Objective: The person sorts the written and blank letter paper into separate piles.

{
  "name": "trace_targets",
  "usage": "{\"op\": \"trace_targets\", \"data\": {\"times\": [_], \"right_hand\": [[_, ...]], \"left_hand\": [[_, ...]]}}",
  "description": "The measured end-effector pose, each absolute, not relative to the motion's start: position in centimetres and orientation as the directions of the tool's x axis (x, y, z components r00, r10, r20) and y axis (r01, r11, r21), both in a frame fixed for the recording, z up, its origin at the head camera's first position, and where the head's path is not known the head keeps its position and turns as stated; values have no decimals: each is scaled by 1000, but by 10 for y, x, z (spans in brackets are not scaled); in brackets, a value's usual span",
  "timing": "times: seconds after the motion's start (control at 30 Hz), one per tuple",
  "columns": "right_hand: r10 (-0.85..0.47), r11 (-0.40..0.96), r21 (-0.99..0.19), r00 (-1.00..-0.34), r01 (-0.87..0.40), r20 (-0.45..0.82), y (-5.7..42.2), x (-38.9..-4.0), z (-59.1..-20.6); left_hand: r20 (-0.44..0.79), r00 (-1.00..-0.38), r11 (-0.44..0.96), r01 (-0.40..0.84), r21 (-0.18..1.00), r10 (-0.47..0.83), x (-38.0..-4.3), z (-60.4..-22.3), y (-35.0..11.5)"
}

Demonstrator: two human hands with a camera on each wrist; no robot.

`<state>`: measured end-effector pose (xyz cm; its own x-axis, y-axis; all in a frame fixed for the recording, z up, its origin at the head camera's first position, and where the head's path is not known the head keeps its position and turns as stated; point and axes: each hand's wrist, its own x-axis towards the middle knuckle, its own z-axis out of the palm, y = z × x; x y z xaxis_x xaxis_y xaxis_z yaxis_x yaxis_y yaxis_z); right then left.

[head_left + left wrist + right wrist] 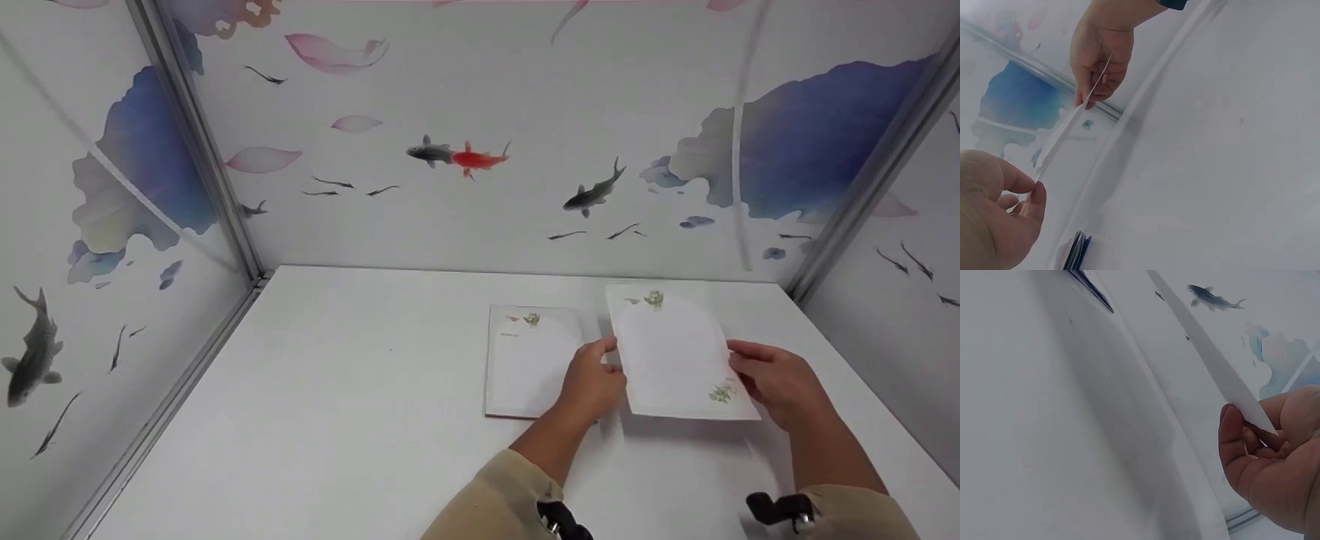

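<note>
Currently, both hands are on the sheet (671,360), raised off the right part of the tabletop (337,375), its shadow (679,429) falling below it. Left hand (592,382) pinches the left long edge between thumb and fingers; right hand (780,379) pinches the right long edge about level with it. Sheet upright in format: long axis runs away from the person, not quite straight, far end leaning left, near end drifting right. One small green print (654,300) sits at the far edge, another, the corner print (722,393), toward the near right corner. Printed face up toward the head camera. Pad (525,375) lies flat just left of the sheet, long axis also roughly away from the person, similar green motif at its far end. Hidden or poor: left hand and wrist cover the pad's near right part; lettering (510,334) on the pad too small to read; fingertips behind the sheet out of sight in the head view. Both wrist views catch the sheet almost edge-on, so its prints do not show there; in the right one its upper end is cut off, and only a dark corner of the pad enters. Sleeves (487,499) cut by the lower frame edge. Single leaf or several: cannot tell.
</note>
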<state>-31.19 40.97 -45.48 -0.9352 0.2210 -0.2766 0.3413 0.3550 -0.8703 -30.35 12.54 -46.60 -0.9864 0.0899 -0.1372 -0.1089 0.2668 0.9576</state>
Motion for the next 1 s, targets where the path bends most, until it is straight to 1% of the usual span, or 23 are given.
{"op": "trace_targets", "data": {"times": [0.17,0.4,0.57,0.7,0.8,1.0], "right_hand": [[218,349,-876,-938,333,-270,419,-311,-458],[243,434,-826,-930,360,-277,421,-308,-469],[253,467,-808,-930,359,-267,424,-305,-473],[254,476,-803,-930,359,-266,427,-304,-474],[247,482,-802,-933,353,-262,428,-304,-474],[263,490,-797,-931,353,-251,423,-307,-473]], "left_hand": [[-94,-987,225,-63,972,128,-299,-470,126],[-132,-974,178,-99,979,183,-295,-479,125],[-167,-964,224,-119,967,208,-293,-479,127],[-174,-959,270,-110,956,223,-292,-478,128],[-172,-954,281,-99,955,247,-292,-479,126],[-204,-940,258,-133,957,273,-295,-479,120]]}}
